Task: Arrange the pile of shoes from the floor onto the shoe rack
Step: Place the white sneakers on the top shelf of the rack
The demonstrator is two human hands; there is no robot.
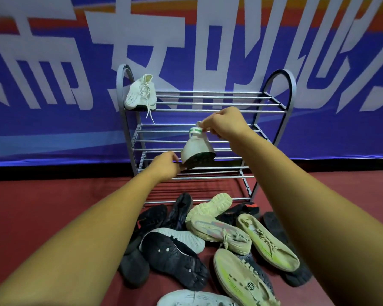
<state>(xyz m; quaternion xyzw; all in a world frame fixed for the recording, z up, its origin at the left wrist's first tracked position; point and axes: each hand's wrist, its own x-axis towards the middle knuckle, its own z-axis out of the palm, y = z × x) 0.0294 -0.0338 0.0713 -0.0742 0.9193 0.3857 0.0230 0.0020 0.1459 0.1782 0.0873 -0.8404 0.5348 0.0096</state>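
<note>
Nearest the lens, a jumbled pile of black, cream and neon-soled shoes [208, 239] was spread over the dark red floor [42, 206], in front of the rack. A white canvas sneaker with a green-striped heel tab and dark sole [197, 149] was held in the air before the middle tier of the grey metal-rod shoe rack [208, 111], heel up and sole turned toward the camera. The right hand [226, 124] was pinched on the heel tab, its grip closed on the sneaker; the left hand [166, 164] was closed on the lower edge of the sole at the toe end. The sneaker was judged light and soft in the upper, stiff only along the sole, so heel and sole edge were judged the sound places to hold. One white knitted lace-up sneaker [140, 93] was set on the top tier's left end, a lace dangling below the rods.
</note>
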